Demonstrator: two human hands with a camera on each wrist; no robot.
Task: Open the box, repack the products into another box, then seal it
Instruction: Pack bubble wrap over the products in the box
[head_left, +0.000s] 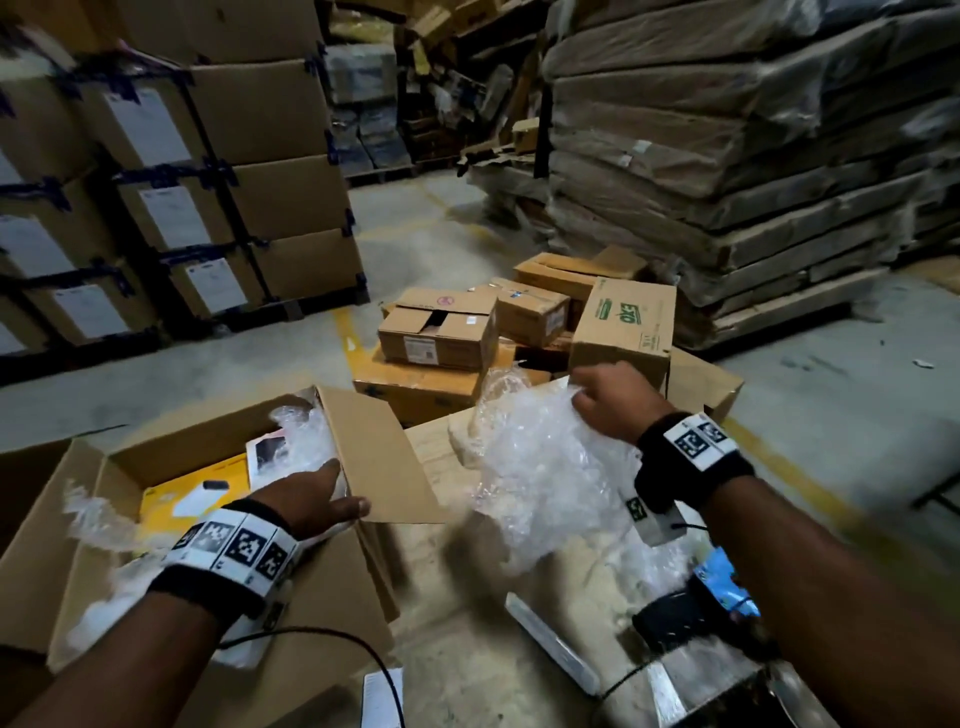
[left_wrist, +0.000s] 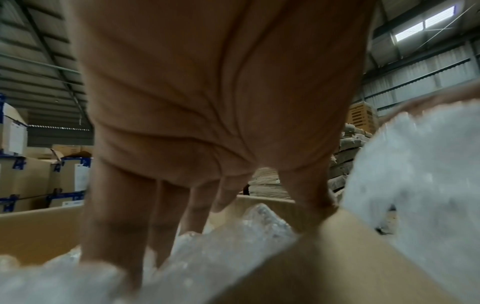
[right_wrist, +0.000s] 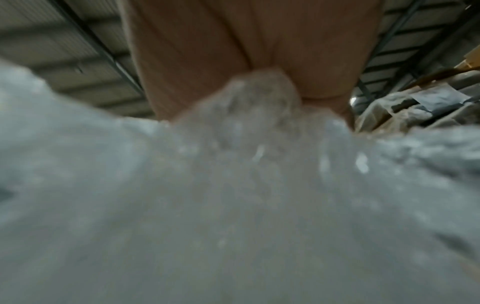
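Observation:
An open cardboard box (head_left: 322, 613) stands at the left of the table. Inside lie a yellow product box (head_left: 171, 499), a white product box (head_left: 265, 452) and loose bubble wrap (head_left: 306, 431). My left hand (head_left: 317, 493) straddles the edge of the box's right flap (head_left: 384, 457): straight fingers inside, thumb outside. In the left wrist view those fingers (left_wrist: 166, 205) reach down to the bubble wrap (left_wrist: 233, 236) beside the flap (left_wrist: 337, 257). My right hand (head_left: 613, 400) grips a big crumpled sheet of bubble wrap (head_left: 545, 467), lifted above the table. It is bunched in the palm (right_wrist: 246, 51), and the sheet (right_wrist: 233, 185) fills the right wrist view.
A black tool with a blue part (head_left: 696, 608) and a metal strip (head_left: 550, 644) lie on the pale table (head_left: 467, 649) near my right forearm. Several cardboard boxes (head_left: 441, 332) are piled on the floor beyond. Stacked cartons (head_left: 208, 182) stand left, wrapped flat bundles (head_left: 727, 156) right.

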